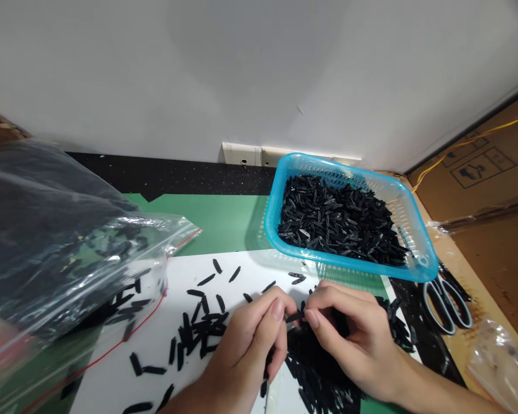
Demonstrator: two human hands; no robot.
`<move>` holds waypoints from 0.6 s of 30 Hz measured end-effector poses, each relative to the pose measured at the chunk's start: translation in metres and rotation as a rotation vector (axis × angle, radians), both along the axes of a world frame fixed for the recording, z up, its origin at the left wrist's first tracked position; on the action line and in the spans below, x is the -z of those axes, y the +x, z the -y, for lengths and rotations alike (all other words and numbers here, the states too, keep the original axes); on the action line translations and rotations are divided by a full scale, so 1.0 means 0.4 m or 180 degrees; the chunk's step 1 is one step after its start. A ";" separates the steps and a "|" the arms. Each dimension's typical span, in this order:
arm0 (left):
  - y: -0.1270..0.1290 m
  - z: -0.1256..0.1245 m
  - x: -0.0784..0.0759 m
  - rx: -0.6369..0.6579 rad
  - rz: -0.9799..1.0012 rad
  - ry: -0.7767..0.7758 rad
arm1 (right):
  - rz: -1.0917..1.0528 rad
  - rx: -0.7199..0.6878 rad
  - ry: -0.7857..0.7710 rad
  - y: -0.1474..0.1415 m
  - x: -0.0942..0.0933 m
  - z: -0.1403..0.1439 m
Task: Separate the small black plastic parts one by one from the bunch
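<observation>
Between the fingertips of both hands is a small black strip-shaped piece (295,317). My left hand (254,336) is closed, thumb against the bent index finger, at the piece's left end. Thumb and index finger of my right hand (354,333) pinch its other end. Below my right hand lies a dense heap of similar black pieces (315,379), partly hidden by it. Loose black pieces (202,333) are scattered on the white sheet (237,276) to the left. A thin, light-coloured edge shows under my left hand; I cannot make out what it is.
A blue plastic basket (354,267) full of black pieces stands behind my hands. At left a clear zip bag (69,241) holds more. Scissors (446,307), a small clear bag (498,362) and a cardboard box (492,230) are at right. A wall (242,69) closes the back.
</observation>
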State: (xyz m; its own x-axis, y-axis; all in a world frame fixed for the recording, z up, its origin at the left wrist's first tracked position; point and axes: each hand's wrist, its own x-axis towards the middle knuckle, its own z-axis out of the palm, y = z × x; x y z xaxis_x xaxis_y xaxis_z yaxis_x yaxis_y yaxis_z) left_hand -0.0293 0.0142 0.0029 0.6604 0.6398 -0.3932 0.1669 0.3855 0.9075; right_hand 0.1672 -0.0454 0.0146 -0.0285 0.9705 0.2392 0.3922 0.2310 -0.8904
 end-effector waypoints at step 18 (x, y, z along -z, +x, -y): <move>-0.003 0.017 -0.012 -0.0403 -0.0241 -0.0490 | 0.1539 -0.0437 0.1789 -0.044 0.031 0.002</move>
